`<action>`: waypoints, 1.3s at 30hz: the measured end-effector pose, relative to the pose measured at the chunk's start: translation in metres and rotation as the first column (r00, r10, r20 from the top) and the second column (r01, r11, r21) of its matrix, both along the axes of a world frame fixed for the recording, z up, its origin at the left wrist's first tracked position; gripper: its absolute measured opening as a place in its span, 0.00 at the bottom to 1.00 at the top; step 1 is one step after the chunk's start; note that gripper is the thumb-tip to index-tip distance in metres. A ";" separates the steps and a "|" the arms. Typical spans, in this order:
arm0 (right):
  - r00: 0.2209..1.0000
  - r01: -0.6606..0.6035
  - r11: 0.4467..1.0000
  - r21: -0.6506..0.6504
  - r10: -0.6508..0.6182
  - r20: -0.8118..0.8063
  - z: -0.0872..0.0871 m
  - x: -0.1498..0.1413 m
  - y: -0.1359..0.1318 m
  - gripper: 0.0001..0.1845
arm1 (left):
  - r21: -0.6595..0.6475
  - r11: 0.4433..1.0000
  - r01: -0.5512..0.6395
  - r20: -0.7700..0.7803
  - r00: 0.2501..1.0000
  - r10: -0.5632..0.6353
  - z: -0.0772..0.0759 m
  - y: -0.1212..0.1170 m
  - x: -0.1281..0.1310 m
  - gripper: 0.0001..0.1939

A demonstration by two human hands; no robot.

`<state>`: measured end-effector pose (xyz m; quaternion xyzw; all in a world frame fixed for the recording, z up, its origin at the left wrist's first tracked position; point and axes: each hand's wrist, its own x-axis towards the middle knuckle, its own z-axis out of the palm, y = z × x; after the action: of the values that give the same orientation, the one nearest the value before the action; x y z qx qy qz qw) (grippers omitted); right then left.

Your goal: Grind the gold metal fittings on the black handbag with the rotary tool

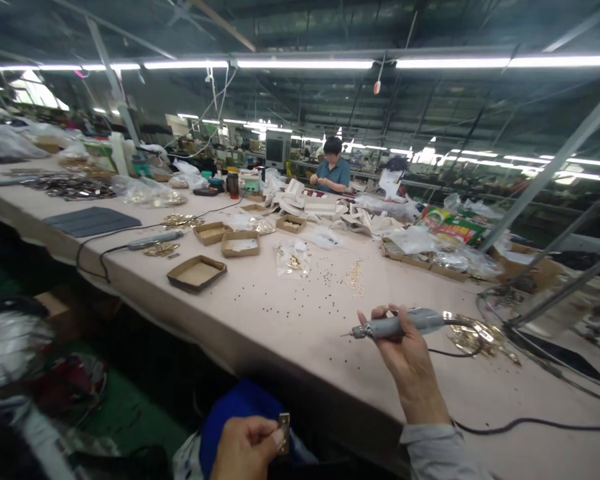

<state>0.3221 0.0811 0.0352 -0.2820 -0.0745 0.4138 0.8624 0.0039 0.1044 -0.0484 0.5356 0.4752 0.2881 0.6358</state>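
My right hand is closed around a grey electric screwdriver, raised over the table with its thin bit pointing left. A dark cable runs from the tool's rear end. Below the table's front edge, near my lap, my left hand pinches a small brass-coloured metal plate between thumb and fingers; small holes show in it. Tiny dark screws lie scattered on the tabletop left of the screwdriver. Behind my right hand sits a heap of shiny gold metal plates.
Shallow cardboard trays and a plastic bag of gold parts stand on the table. A second grey screwdriver lies at left. Across the table a person sits behind pale fabric pieces. Metal poles and cables are at right.
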 end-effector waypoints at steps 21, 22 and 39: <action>0.981 -0.184 0.979 -0.083 0.188 0.039 -0.024 -0.127 -0.033 0.11 | -0.004 1.000 -0.024 -0.144 0.989 0.023 0.023 -0.022 0.006 0.09; 0.981 -0.183 0.979 -0.086 0.187 0.043 -0.024 -0.127 -0.033 0.11 | -0.004 1.000 -0.026 -0.146 0.989 0.025 0.023 -0.022 0.006 0.10; 0.972 -0.217 0.972 -0.087 0.223 0.072 -0.030 -0.128 -0.035 0.10 | 0.015 1.000 -0.008 -0.127 0.992 0.010 0.024 -0.023 0.005 0.11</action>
<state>0.1945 0.0466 0.0054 -0.3223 -0.1241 0.4976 0.7957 0.0088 0.0810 -0.0240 0.5553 0.5152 0.2597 0.5990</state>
